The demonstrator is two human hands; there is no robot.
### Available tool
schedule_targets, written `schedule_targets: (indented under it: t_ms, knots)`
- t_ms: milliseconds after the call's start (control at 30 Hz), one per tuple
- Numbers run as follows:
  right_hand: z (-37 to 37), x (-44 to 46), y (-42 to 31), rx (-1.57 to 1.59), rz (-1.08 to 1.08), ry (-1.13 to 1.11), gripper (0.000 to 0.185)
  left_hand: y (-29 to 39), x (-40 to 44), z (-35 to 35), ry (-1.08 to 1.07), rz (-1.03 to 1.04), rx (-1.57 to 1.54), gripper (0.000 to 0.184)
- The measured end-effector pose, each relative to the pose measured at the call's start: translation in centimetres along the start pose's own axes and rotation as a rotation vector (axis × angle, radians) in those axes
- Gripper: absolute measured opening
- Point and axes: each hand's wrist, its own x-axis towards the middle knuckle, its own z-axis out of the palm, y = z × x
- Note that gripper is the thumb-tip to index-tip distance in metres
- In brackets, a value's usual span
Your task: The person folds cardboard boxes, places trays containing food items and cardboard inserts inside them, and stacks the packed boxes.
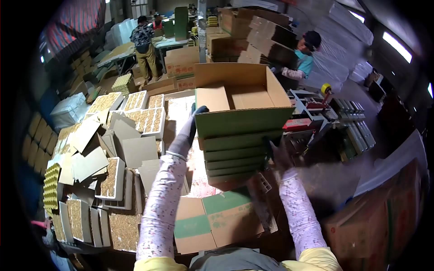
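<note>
In front of me is an open cardboard box [244, 123], green outside and brown inside, with its flaps up. It tops a stack of nested green cardboard boxes [235, 163]. My left hand [197, 116], in a dark glove, grips the left upper edge of the open box, fingers over its corner. My right hand [278, 153], also gloved, lies lower against the right side of the stack, around its front corner. Shadow and blur obscure its fingers. Below the stack lies a flattened brown-and-green carton [217, 221].
To the left, white foam trays [116, 179] of grainy brown filling stand among loose cardboard sheets [140, 152]. A co-worker [302, 58] handles cardboard at the right back; another person [143, 45] stands farther off. A metal machine [305, 110] and large cartons [366, 221] are on the right.
</note>
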Motion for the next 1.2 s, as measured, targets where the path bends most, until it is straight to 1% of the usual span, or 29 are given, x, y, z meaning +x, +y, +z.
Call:
schedule_targets:
  t_ms: [33,67,133,200,233,267,333,400,433,467,500,533,567,600,633,667,733,767,800,833,900,933,967,1000,1067,1100,1133,1167,1200]
  knots:
    - [1.3,-0.5,-1.4,-0.094,-0.032,-0.039,0.076,-1.2,0.5,1.7,0.148,0.01,-0.158,0.059]
    - [1.7,-0.4,-2.2,-0.118,-0.067,-0.038,0.076,-3.9,2.9,0.3,0.183,-0.061,-0.37,0.045]
    - [2.2,-0.7,-3.0,-0.165,-0.133,-0.034,0.075,-4.8,4.2,-0.7,0.021,-0.129,-0.469,0.032]
    - [1.3,0.0,-2.4,-0.336,-0.154,-0.023,0.07,-5.1,5.0,-0.8,0.022,-0.104,-0.439,0.028]
    - [1.0,0.1,-3.6,-0.419,-0.15,-0.063,0.068,-4.1,3.8,0.1,0.091,-0.108,-0.414,0.034]
    - [0.8,-0.4,-4.4,-0.502,-0.143,-0.105,0.067,-4.4,2.6,-0.4,0.0,-0.044,-0.441,0.05]
    - [0.2,-2.6,-3.9,-0.499,-0.213,-0.032,0.06,-3.7,-3.9,0.6,0.139,0.024,-0.263,0.064]
    - [-1.6,-6.3,-1.2,-0.453,-0.29,0.076,0.057,-7.8,-10.6,-1.6,0.279,0.276,0.25,0.067]
    - [-1.3,-9.7,-2.3,-0.16,-0.042,0.167,0.054,-9.1,-16.7,-2.6,0.334,0.222,0.682,0.066]
    - [-2.4,-13.1,-1.1,-0.161,0.084,0.168,0.051,-11.5,-22.9,-4.4,0.246,0.1,1.196,0.078]
    - [-3.6,-16.6,0.0,-0.162,0.209,0.167,0.048,-15.0,-28.9,-7.3,-0.022,-0.045,1.424,0.093]
    - [-6.0,-19.6,2.9,-0.348,0.312,0.121,0.045,-16.9,-34.5,-9.1,-0.222,-0.117,1.556,0.1]
    - [-8.5,-22.7,6.0,-0.535,0.409,0.055,0.042,-17.0,-39.0,-9.0,-0.42,-0.404,1.708,0.102]
    - [-9.7,-25.2,7.9,-0.622,0.61,0.052,0.04,-17.6,-42.5,-9.0,-0.442,-0.415,1.805,0.102]
    - [-9.5,-26.7,9.2,-0.547,0.531,0.1,0.037,-18.4,-44.1,-9.1,-0.373,-0.343,1.815,0.101]
    - [-9.7,-27.1,10.1,-0.503,0.513,0.04,0.039,-19.2,-45.0,-9.4,-0.293,-0.261,1.831,0.099]
    - [-8.8,-25.6,10.3,-0.401,0.53,-0.025,0.039,-19.2,-44.8,-9.6,-0.311,-0.137,1.957,0.091]
    - [-8.2,-24.6,9.4,-0.403,0.531,-0.071,0.04,-19.2,-45.0,-9.8,-0.345,-0.207,1.887,0.088]
    - [-8.3,-23.4,9.4,-0.427,0.437,-0.168,0.042,-17.4,-44.1,-9.1,-0.378,-0.268,1.817,0.084]
    - [-8.1,-22.3,8.8,-0.57,0.382,-0.201,0.044,-15.9,-44.0,-8.5,-0.381,-0.194,1.842,0.068]
    - [-6.5,-20.2,5.0,-0.808,0.279,-0.242,0.049,-12.0,-43.6,-7.2,-0.368,-0.126,1.76,0.061]
    - [-6.0,-18.4,2.3,-0.743,0.488,-0.336,0.048,-9.6,-43.1,-6.5,-0.369,-0.086,1.721,0.057]
    - [-7.8,-17.1,4.1,-0.49,0.497,-0.248,0.047,-6.5,-42.3,-4.9,-0.313,0.084,1.764,0.048]
    - [-9.1,-15.9,5.8,-0.239,0.496,-0.158,0.046,-2.0,-41.2,-2.3,-0.267,0.166,1.802,0.037]
    - [-3.4,-15.4,-0.3,0.26,0.661,0.007,0.044,3.8,-39.8,0.2,-0.324,-0.101,1.882,0.029]
    - [-0.6,-14.9,-1.1,0.248,0.692,0.073,0.046,4.2,-38.9,0.0,-0.296,0.004,1.837,0.028]
    - [3.7,-15.8,-4.5,0.117,0.585,-0.069,0.039,4.3,-38.4,-0.3,-0.269,0.107,1.793,0.027]
    - [6.9,-16.1,-4.6,-0.057,0.504,-0.134,0.036,3.2,-38.1,-1.1,-0.289,0.1,1.835,0.034]
    - [8.8,-15.9,-2.2,-0.453,0.174,-0.224,0.036,1.7,-38.0,-1.9,-0.231,0.031,1.815,0.031]
